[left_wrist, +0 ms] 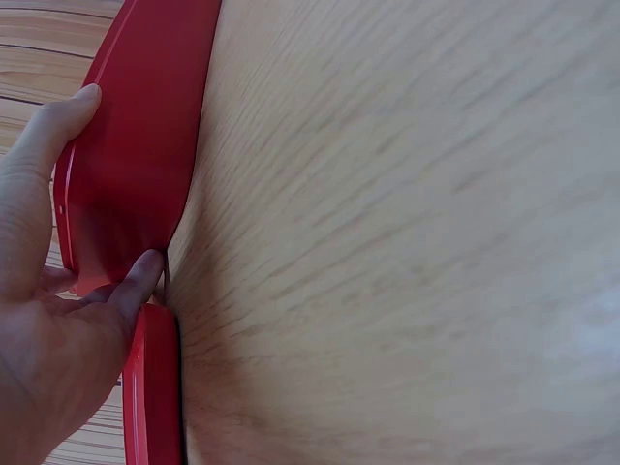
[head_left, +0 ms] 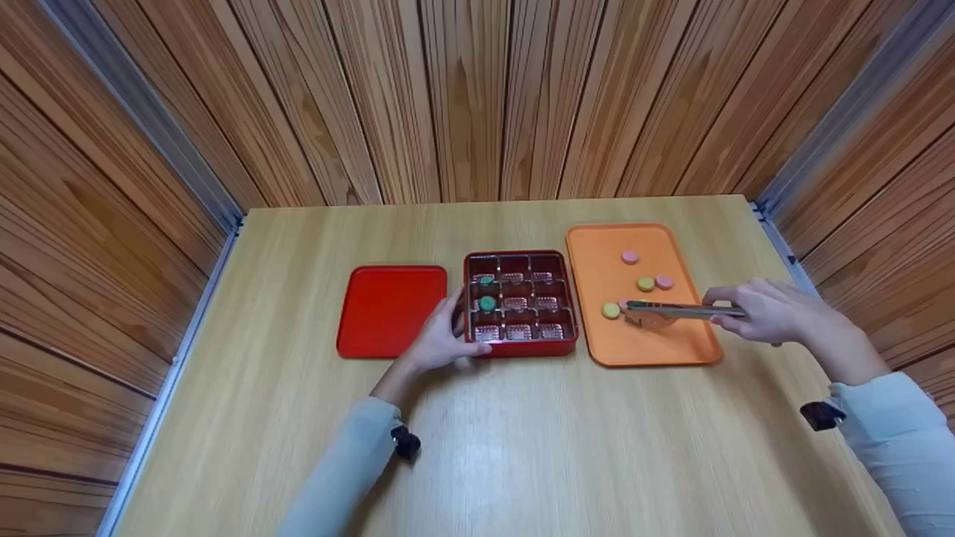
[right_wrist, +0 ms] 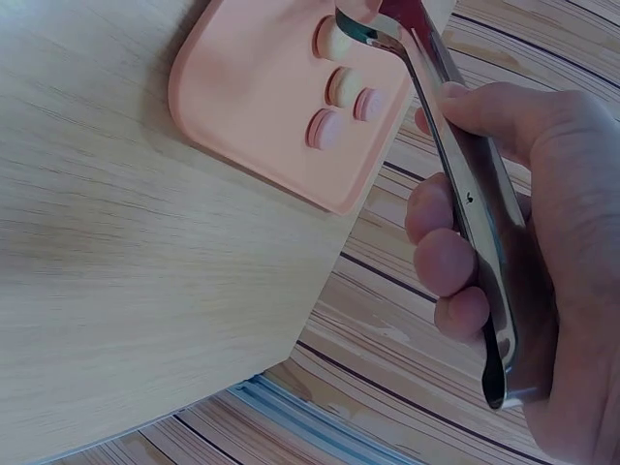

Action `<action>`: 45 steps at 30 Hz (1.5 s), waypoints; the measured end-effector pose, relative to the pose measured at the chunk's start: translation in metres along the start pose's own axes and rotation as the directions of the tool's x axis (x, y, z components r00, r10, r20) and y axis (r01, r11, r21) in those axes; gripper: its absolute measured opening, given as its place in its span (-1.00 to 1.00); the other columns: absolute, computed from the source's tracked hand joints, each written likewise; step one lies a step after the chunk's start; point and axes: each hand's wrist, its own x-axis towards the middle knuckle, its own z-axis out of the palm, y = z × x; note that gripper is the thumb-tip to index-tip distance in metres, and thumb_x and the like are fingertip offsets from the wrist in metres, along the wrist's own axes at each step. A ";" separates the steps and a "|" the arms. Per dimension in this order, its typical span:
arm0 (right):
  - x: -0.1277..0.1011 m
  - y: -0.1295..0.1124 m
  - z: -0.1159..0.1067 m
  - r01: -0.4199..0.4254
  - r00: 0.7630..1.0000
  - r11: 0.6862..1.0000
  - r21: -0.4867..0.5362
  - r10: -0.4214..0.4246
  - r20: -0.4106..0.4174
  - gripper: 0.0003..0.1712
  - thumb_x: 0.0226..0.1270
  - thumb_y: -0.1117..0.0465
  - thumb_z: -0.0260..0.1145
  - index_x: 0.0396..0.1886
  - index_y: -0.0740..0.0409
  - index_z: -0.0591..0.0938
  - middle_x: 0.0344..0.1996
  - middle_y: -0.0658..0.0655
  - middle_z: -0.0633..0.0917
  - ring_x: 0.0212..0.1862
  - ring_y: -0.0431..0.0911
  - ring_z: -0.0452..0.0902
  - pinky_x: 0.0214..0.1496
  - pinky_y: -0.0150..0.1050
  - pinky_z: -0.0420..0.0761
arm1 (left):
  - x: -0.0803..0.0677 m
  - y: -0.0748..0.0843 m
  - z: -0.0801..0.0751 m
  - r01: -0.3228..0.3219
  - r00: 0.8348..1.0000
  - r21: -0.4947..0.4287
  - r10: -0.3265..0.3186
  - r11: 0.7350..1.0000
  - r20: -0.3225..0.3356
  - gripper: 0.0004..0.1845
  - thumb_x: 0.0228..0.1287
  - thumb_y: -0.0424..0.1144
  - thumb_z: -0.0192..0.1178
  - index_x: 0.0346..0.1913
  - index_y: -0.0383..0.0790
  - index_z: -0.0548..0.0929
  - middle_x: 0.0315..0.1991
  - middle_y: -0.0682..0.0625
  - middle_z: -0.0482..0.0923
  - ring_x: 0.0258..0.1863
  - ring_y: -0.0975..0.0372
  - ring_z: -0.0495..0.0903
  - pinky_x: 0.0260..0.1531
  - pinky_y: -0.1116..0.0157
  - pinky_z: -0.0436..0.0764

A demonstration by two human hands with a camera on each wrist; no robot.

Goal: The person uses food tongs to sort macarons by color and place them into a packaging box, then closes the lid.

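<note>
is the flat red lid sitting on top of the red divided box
No, the flat red lid lies on the wooden table to the left of the open red divided box.

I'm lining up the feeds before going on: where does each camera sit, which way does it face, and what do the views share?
Head: above, looking forward and down at the table; both sleeves, left hand on the red compartment box, right hand holding metal tongs.
Left wrist: low beside the box; palm and fingers.
Right wrist: behind the tongs, toward the orange tray; fingers.
Head and right wrist share tray, macarons and tongs.
</note>
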 end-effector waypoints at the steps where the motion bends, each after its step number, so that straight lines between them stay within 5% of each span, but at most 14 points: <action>1: 0.000 0.000 0.000 0.003 1.000 1.000 -0.002 -0.003 -0.002 -0.69 0.66 0.16 0.38 0.29 0.05 0.71 -0.57 -0.09 0.52 -0.68 -0.22 0.40 -0.65 -0.44 0.40 | 0.000 0.000 0.000 -0.002 1.000 0.001 0.002 1.000 -0.001 0.34 0.25 -0.18 0.69 0.89 -0.01 -0.04 0.77 -0.24 0.15 0.77 -0.13 0.20 0.82 -0.09 0.31; 11: -0.002 -0.004 -0.017 0.013 0.996 0.998 -0.060 -0.018 -0.085 -0.72 0.65 0.18 0.40 0.24 0.07 0.72 -0.62 -0.11 0.50 -0.70 -0.25 0.37 -0.65 -0.44 0.31 | -0.002 0.001 0.000 0.025 1.000 0.016 -0.025 1.000 -0.008 0.34 0.26 -0.15 0.69 0.89 0.06 -0.04 0.81 -0.20 0.11 0.81 -0.13 0.13 0.85 -0.13 0.24; 23: 0.004 -0.006 -0.022 0.054 0.989 0.998 0.008 -0.053 -0.136 -0.72 0.70 0.16 0.37 0.26 0.12 0.71 -0.60 -0.11 0.51 -0.70 -0.29 0.38 -0.64 -0.41 0.39 | -0.003 0.000 -0.001 0.006 1.000 0.023 -0.006 1.000 -0.008 0.37 0.23 -0.13 0.72 0.89 -0.02 -0.05 0.80 -0.24 0.12 0.80 -0.14 0.15 0.86 -0.14 0.20; 38: 0.020 -0.028 -0.035 0.054 0.990 0.997 0.056 -0.046 -0.133 -0.72 0.73 0.10 0.34 0.28 0.05 0.70 -0.57 -0.05 0.59 -0.70 -0.22 0.48 -0.64 -0.38 0.48 | -0.002 0.002 -0.002 0.017 1.000 0.032 -0.017 0.999 -0.004 0.36 0.23 -0.12 0.71 0.89 0.02 -0.04 0.80 -0.23 0.13 0.80 -0.14 0.15 0.86 -0.18 0.19; 45: 0.032 -0.042 -0.038 0.092 0.987 0.993 0.072 -0.082 -0.137 -0.63 0.72 0.13 0.35 0.34 0.19 0.69 -0.55 -0.02 0.60 -0.68 -0.24 0.46 -0.62 -0.38 0.48 | -0.001 0.002 -0.002 0.017 1.000 0.049 -0.017 0.999 -0.007 0.36 0.23 -0.09 0.71 0.89 0.04 -0.04 0.81 -0.23 0.12 0.80 -0.15 0.15 0.86 -0.19 0.19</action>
